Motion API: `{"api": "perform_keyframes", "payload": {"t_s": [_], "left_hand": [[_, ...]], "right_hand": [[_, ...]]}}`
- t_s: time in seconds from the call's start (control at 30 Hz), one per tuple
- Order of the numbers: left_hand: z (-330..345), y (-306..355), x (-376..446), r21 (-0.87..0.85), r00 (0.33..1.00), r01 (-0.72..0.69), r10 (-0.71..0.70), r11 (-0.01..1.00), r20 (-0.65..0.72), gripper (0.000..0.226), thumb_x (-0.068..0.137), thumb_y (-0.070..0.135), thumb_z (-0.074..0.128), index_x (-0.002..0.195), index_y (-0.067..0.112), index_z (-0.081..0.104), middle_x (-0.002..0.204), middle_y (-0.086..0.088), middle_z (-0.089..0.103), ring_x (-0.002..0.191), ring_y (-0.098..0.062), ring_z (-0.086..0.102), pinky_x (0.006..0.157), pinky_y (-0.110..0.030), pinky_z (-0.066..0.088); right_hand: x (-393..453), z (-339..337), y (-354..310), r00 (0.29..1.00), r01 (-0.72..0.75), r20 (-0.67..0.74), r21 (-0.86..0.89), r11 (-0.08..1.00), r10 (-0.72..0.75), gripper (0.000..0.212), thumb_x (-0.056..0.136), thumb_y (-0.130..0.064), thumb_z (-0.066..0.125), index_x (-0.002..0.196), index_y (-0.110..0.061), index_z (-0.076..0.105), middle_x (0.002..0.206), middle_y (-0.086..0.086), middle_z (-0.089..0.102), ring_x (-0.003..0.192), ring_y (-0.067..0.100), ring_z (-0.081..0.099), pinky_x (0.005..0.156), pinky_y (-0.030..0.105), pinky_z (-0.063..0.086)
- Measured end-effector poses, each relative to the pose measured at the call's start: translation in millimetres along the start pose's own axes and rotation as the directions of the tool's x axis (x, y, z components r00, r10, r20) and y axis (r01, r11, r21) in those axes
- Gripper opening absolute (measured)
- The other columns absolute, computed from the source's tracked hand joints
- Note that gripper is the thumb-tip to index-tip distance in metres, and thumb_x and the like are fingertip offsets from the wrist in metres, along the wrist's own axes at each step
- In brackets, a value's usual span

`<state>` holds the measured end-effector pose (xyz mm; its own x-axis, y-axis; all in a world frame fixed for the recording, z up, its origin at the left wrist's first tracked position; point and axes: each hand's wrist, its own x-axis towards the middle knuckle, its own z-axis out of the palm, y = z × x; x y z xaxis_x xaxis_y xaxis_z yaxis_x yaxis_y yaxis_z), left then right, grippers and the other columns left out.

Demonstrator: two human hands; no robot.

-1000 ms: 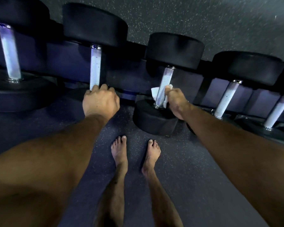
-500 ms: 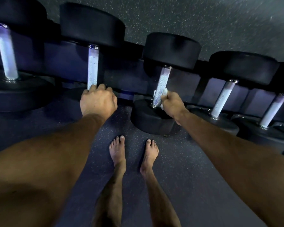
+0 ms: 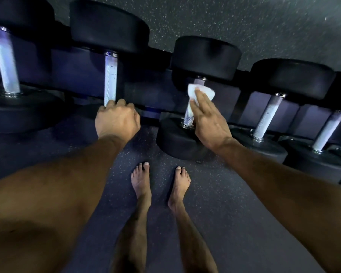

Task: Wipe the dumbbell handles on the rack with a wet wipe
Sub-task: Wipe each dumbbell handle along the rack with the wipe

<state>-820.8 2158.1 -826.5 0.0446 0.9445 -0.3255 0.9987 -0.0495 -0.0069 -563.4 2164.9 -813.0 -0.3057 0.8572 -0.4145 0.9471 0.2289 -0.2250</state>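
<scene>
White wet wipe (image 3: pixel 201 93) pressed on the middle handle (image 3: pixel 189 117) under our right hand (image 3: pixel 211 123), fingers straight; left hand (image 3: pixel 117 121) looks clenched round the next handle (image 3: pixel 110 79).

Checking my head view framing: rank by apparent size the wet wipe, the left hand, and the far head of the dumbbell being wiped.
1. far head of the wiped dumbbell
2. left hand
3. wet wipe, partly hidden under the right hand
The hand sits nearer the camera, so true sizes may differ.

Dim, bluish light; wide-angle bending at edges.
</scene>
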Motion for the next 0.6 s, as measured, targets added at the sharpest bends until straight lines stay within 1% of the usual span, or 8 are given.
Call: {"api": "perform_keyframes", "payload": {"t_s": [0.1,0.13,0.23,0.33,0.37,0.47,0.53,0.6], "left_hand": [[-1,1,0,0.002,1.0,0.0,0.0,1.0,0.001,0.031,0.091,0.029,0.049,0.084,0.006,0.068,0.085,-0.013,0.063,0.082,-0.038,0.058,0.07,-0.042,0.045],[-1,1,0,0.003,1.0,-0.003,0.003,1.0,-0.002,0.03,0.091,0.029,0.049,0.084,0.006,0.068,0.085,-0.013,0.063,0.082,-0.038,0.058,0.07,-0.042,0.045],[-2,1,0,0.005,1.0,-0.013,0.013,1.0,-0.003,0.031,0.091,0.028,0.049,0.083,0.006,0.067,0.083,-0.013,0.063,0.08,-0.037,0.058,0.067,-0.041,0.044],[-1,-1,1,0.016,1.0,-0.013,0.013,1.0,-0.001,0.031,0.092,0.028,0.048,0.082,0.006,0.067,0.083,-0.013,0.063,0.079,-0.037,0.058,0.066,-0.04,0.043],[0,-1,1,0.014,1.0,-0.013,0.013,1.0,-0.004,0.031,0.091,0.028,0.048,0.082,0.005,0.067,0.082,-0.013,0.063,0.079,-0.037,0.058,0.065,-0.04,0.043],[1,-1,0,0.008,1.0,-0.012,0.012,1.0,-0.016,0.03,0.091,0.028,0.049,0.081,0.006,0.067,0.082,-0.013,0.063,0.078,-0.037,0.059,0.065,-0.04,0.043],[1,-1,1,0.011,1.0,-0.009,0.01,1.0,-0.02,0.031,0.091,0.029,0.048,0.081,0.006,0.067,0.082,-0.013,0.063,0.078,-0.037,0.059,0.065,-0.04,0.043],[1,-1,1,0.013,1.0,-0.015,0.015,1.0,-0.012,0.032,0.091,0.029,0.047,0.082,0.006,0.067,0.082,-0.012,0.063,0.079,-0.037,0.059,0.066,-0.04,0.043]], "right_hand": [[22,0,11,0.984,0.16,-0.051,-0.16,0.974,-0.17,0.051,0.088,-0.003,0.057,0.138,0.0,0.051,0.157,0.017,0.032,0.148,0.031,0.024,0.121,0.038,0.016],[28,-2,12,0.98,0.186,-0.029,-0.214,0.959,-0.196,0.046,0.09,-0.007,0.055,0.136,-0.001,0.053,0.155,0.018,0.036,0.147,0.032,0.025,0.122,0.04,0.013],[30,-8,4,0.944,0.315,0.196,-0.314,0.896,-0.264,0.045,0.09,-0.016,0.045,0.133,-0.005,0.057,0.148,0.015,0.044,0.147,0.032,0.024,0.123,0.043,0.008],[28,-11,-9,0.868,0.463,0.379,-0.385,0.798,-0.321,0.056,0.092,-0.029,0.021,0.127,-0.014,0.062,0.132,0.007,0.057,0.137,0.029,0.037,0.123,0.043,0.008],[33,-16,-11,0.855,0.495,0.396,-0.432,0.754,-0.334,0.053,0.095,-0.029,0.021,0.125,-0.014,0.062,0.127,0.007,0.059,0.132,0.029,0.042,0.123,0.044,0.009],[57,-32,-8,0.894,0.436,0.357,-0.554,0.709,-0.271,0.035,0.1,-0.023,0.038,0.123,-0.012,0.062,0.125,0.008,0.06,0.128,0.031,0.045,0.116,0.042,0.023],[64,-40,-10,0.912,0.391,0.356,-0.611,0.689,-0.202,0.036,0.103,-0.026,0.036,0.125,-0.011,0.06,0.126,0.007,0.058,0.124,0.026,0.046,0.111,0.037,0.028],[64,-35,-19,0.903,0.396,0.408,-0.664,0.634,-0.136,0.046,0.105,-0.04,0.031,0.131,-0.012,0.056,0.132,0.006,0.056,0.125,0.025,0.045,0.113,0.039,0.024]]}}
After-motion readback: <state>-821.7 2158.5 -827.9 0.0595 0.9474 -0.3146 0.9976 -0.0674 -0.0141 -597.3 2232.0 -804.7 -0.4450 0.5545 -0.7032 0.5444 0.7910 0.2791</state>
